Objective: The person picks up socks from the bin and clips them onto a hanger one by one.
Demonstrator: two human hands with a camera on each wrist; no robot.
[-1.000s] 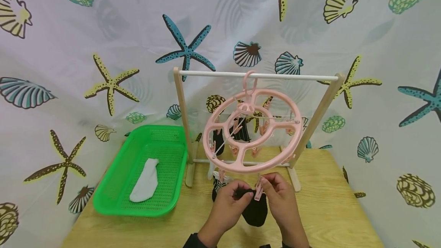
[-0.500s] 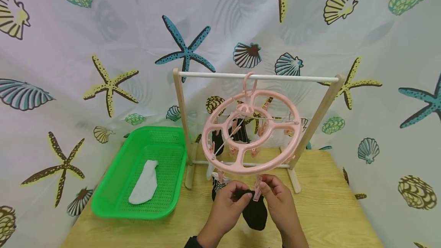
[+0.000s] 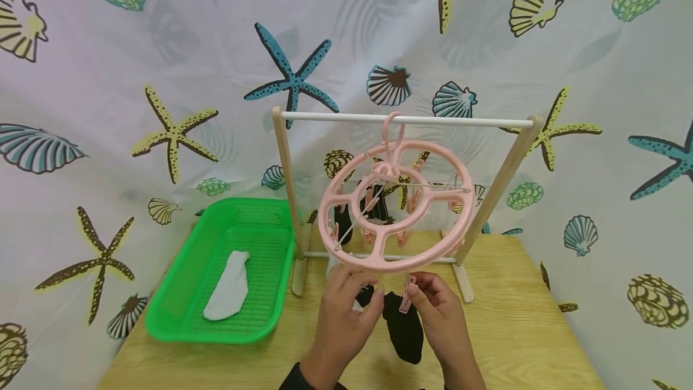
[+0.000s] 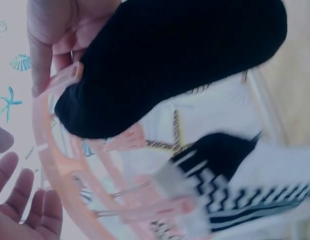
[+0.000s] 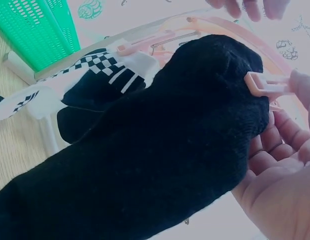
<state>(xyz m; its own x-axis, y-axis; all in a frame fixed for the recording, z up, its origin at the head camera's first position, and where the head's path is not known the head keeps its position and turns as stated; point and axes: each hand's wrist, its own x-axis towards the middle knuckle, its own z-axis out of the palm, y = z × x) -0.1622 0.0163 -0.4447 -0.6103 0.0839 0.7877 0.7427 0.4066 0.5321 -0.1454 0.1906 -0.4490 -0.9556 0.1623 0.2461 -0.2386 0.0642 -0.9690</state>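
A black sock (image 3: 405, 336) hangs from a pink clothespin (image 3: 405, 302) at the near side of the round pink hanger (image 3: 387, 265). My right hand (image 3: 443, 315) pinches that clothespin between thumb and fingers; in the right wrist view the clip (image 5: 265, 84) bites the sock's cuff. Just left of the sock is my left hand (image 3: 346, 312), its fingers spread and loosely bent, holding nothing and apart from the cloth. A black-and-white patterned sock (image 5: 102, 67) hangs from another clip of the hanger; in the head view my left hand mostly covers it.
The hanger hooks onto the white bar (image 3: 460, 120) of a wooden stand. More dark socks (image 3: 343, 224) hang at its back and left. At the left stands a green basket (image 3: 162, 312) with a white sock (image 3: 227, 286) inside. A patterned curtain surrounds the wooden table (image 3: 520, 330).
My left hand has let go of the black sock's cuff and moved left and slightly up, its fingers opening. The sock now hangs straighter. My right hand stays on the clothespin.
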